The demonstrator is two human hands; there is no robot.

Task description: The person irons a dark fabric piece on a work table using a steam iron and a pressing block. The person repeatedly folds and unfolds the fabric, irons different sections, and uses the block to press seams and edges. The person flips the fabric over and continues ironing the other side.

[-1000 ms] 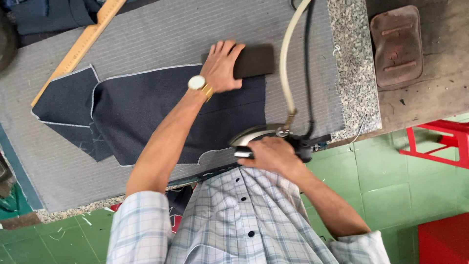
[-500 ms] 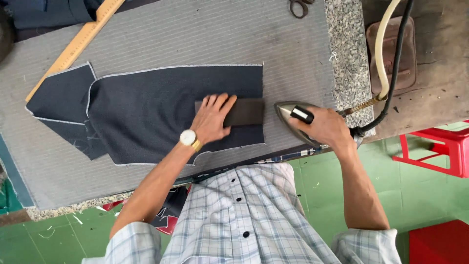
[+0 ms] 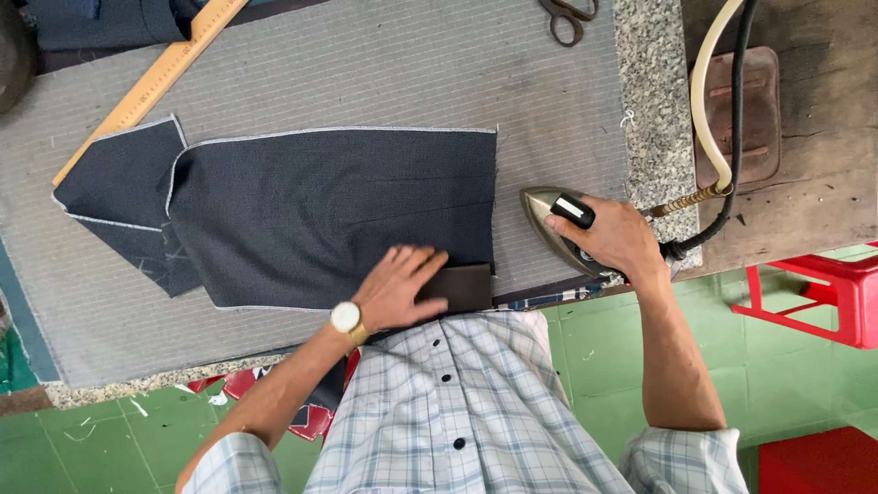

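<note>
The dark fabric panel (image 3: 320, 215) lies flat on the grey-padded bench (image 3: 384, 64), smooth across its middle. Your left hand (image 3: 398, 288) presses open on a dark block (image 3: 462, 285) at its near edge; half a second ago both sat mid-panel. Your right hand (image 3: 617, 240), clenched on the iron (image 3: 558, 224), has stayed just off the cloth's right edge.
</note>
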